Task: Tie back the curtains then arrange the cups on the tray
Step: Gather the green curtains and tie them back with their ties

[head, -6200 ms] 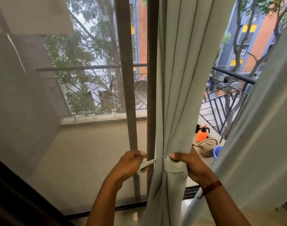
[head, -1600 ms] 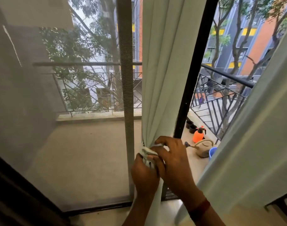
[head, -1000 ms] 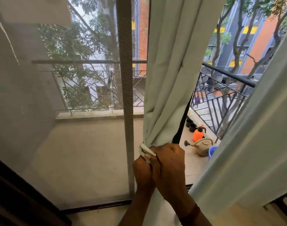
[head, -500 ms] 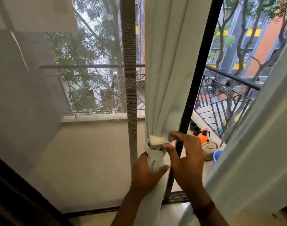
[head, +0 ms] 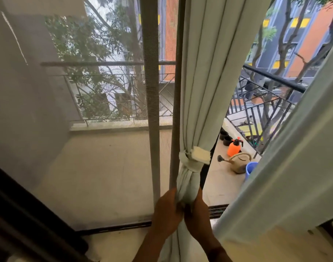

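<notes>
At the lower middle of the frame the left hand [head: 166,212] and the right hand [head: 198,214] are sitting side by side, knuckles touching. Both are gripping the bunched lower part of the curtain [head: 199,91], fingers curled round the cloth just under the tie band [head: 193,160]. The band is wrapping the gathered folds tightly, with a knot at its left and a flat pale tab lying to its right, so this curtain is looking tied. The hands are probably tugging or straightening the tail beneath it, a finishing touch rather than a new step.

Moving outward, the tied curtain is hanging just beside the grey upright of the screen door [head: 150,110], whose mesh is filling the left half of the frame. Along the right edge a second curtain [head: 294,167] is slanting down across the picture. No band is showing on it, so it is likely waiting its turn, though its far side is running out of view. In the gap between the two curtains a watering can [head: 239,162], an orange spray bottle [head: 233,148] and a blue bucket [head: 251,167] are standing on the balcony floor near the railing [head: 266,103].

The cups and the tray are not appearing anywhere here, so that half of the task is seemingly not begun, and well under half of the work is looking done.
</notes>
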